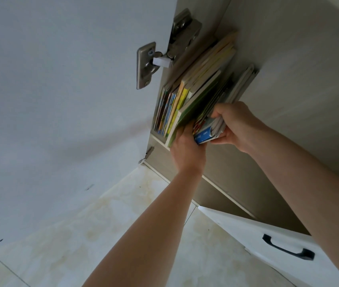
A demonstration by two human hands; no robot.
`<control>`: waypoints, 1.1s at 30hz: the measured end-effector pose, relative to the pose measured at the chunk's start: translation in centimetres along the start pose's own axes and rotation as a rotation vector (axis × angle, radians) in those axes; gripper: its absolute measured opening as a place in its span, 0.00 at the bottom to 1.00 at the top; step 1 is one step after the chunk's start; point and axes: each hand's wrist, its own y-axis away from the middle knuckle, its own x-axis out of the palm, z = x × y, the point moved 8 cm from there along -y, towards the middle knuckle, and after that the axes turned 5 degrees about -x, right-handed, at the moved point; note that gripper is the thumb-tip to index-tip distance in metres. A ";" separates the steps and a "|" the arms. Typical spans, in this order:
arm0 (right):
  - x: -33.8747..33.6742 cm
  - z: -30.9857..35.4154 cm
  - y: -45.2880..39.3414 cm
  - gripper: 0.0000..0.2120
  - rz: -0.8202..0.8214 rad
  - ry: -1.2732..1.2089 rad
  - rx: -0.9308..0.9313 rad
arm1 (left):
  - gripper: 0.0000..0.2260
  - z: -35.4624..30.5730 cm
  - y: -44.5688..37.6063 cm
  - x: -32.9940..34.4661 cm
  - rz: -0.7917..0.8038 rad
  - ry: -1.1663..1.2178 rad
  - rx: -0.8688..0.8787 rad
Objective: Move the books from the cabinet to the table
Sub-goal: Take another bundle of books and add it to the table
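We are reaching with both bare arms into the open cabinet, where a row of books is standing on the shelf, packed side by side against the left wall. Their spines are facing out toward us, and their long axes are running from the shelf edge back into the cabinet's depth, leaning up and to the right in this tilted view. Our left hand is pressing in between a green-covered book and a small bundle of books; its fingers are hidden behind the covers, so we cannot tell how far they are curling. Our right hand is gripping that bundle from the right, fingers wrapping over its top edge and thumb closing underneath, pinching it. The bundle's blue spine end is pointing down and toward us, jutting just past the shelf edge, while its far end is lying deeper inside. The open white door is filling the left, with a metal hinge joining it to the cabinet. Lower right, another white door is showing a dark handle, and pale floor tiles are lying beneath our arms.
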 end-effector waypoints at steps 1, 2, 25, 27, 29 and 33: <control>-0.1 0.0 0.2 0.14 -0.012 0.022 -0.004 | 0.21 -0.1 0.2 -0.1 -0.009 -0.007 0.021; -0.3 0.0 0.5 0.15 -0.022 0.042 -0.002 | 0.19 -0.2 0.6 -0.2 -0.018 -0.007 0.039; -0.3 -5.8 5.8 0.11 0.145 0.182 -0.495 | 0.23 6.0 5.3 -4.2 0.136 0.321 0.143; -2.0 -6.5 3.2 0.24 0.046 0.227 -0.494 | 0.21 6.4 5.5 -4.2 0.171 0.331 0.171; -2.7 -7.6 0.7 0.38 0.035 0.252 -0.411 | 0.20 6.7 5.8 -4.5 0.196 0.355 0.227; -3.0 -8.1 -2.6 0.54 0.133 0.409 -0.480 | 0.19 7.0 5.2 -5.2 0.256 0.395 0.288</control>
